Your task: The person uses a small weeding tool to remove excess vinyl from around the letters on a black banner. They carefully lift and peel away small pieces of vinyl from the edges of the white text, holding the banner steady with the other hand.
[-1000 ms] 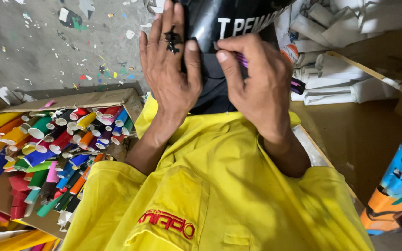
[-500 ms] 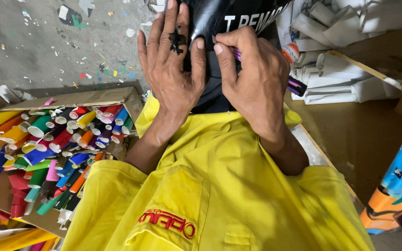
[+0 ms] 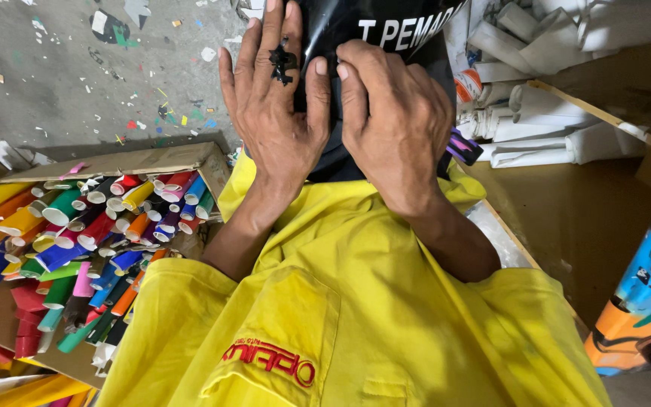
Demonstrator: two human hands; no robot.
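Left hand [image 3: 276, 113] spread flat, released, on a glossy black sheet [image 3: 340, 30] draped over the lap, right hand [image 3: 395, 117] curled beside it, pressing the sheet, grip hidden, yellow shirt [image 3: 356, 316] below, box of coloured rolls [image 3: 77, 249] at left, white rolls [image 3: 536, 128] at right

Open floor [image 3: 77, 83] lies to the upper left, bare but for small scraps; a hand could pass there. Lower left is blocked by a cardboard box [image 3: 152, 160] packed with coloured rolls [image 3: 92, 226]. To the right, white rolls [image 3: 536, 128] crowd the board [image 3: 566, 218], whose nearer surface is free.
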